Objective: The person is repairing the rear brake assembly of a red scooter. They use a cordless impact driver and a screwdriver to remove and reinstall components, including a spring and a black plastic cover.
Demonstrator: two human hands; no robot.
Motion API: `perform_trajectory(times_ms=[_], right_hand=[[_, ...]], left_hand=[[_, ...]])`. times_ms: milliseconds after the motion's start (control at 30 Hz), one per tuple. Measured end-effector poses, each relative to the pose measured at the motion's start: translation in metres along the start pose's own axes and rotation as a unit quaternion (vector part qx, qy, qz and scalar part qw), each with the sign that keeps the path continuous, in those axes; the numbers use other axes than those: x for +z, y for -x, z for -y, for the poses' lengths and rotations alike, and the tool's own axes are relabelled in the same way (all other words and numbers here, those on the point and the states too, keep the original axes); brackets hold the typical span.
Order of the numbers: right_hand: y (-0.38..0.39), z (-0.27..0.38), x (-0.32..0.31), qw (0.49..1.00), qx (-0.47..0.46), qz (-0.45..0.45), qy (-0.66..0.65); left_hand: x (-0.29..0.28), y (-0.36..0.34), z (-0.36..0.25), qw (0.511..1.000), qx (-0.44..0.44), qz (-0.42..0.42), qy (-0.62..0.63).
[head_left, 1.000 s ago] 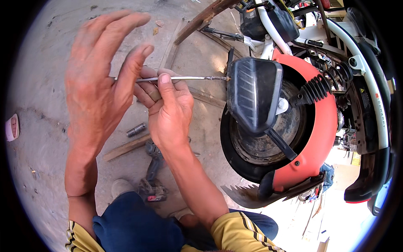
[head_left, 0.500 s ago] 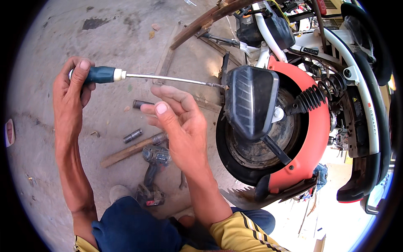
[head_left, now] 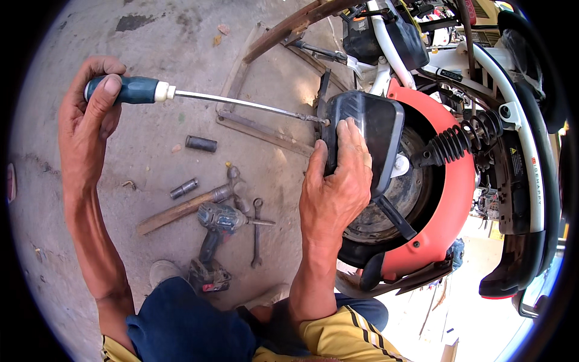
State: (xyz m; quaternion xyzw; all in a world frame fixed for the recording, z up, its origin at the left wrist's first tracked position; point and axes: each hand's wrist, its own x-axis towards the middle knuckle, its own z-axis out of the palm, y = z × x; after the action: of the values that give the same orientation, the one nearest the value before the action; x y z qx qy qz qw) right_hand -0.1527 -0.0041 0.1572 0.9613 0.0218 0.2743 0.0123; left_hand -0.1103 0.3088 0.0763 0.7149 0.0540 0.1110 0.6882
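Note:
My left hand (head_left: pixel 87 117) is closed around the dark teal handle of a long screwdriver (head_left: pixel 136 90). Its shaft runs rightward, and the tip meets the left edge of a black plastic cover (head_left: pixel 377 120) near a small fastener. Against the lower left of that cover lies my right hand (head_left: pixel 338 187), fingers stretched out and thumb apart. Part of the cover is hidden under it. Behind the cover sits a wheel (head_left: pixel 410 199) beneath a red fender (head_left: pixel 455 175), on a vehicle with a white frame, lying or tipped on its side.
On the concrete floor lie a hammer (head_left: pixel 181 211), a cordless impact driver (head_left: pixel 220 220), a wrench (head_left: pixel 257 235) and two sockets, one larger (head_left: pixel 201 143), one smaller (head_left: pixel 184 188). A rusty metal bar (head_left: pixel 289 27) crosses above. A coil-spring shock absorber (head_left: pixel 455 142) stands right of the wheel.
My right hand has moved right, from beside the screwdriver shaft onto the black cover. My left hand has shifted slightly left and up, still holding the screwdriver with its tip at the cover's edge.

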Motion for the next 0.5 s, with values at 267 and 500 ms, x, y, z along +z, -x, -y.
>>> perform_trajectory(times_ms=[267,500], right_hand=[[-0.001,0.004,0.000,1.000,0.011,-0.003,-0.015],[-0.003,0.001,-0.002,1.000,0.002,0.009,-0.009]], left_hand=[[0.003,-0.019,0.011,0.980,0.200,0.001,-0.025],[-0.009,-0.020,0.001,0.993,-0.076,0.059,-0.070]])
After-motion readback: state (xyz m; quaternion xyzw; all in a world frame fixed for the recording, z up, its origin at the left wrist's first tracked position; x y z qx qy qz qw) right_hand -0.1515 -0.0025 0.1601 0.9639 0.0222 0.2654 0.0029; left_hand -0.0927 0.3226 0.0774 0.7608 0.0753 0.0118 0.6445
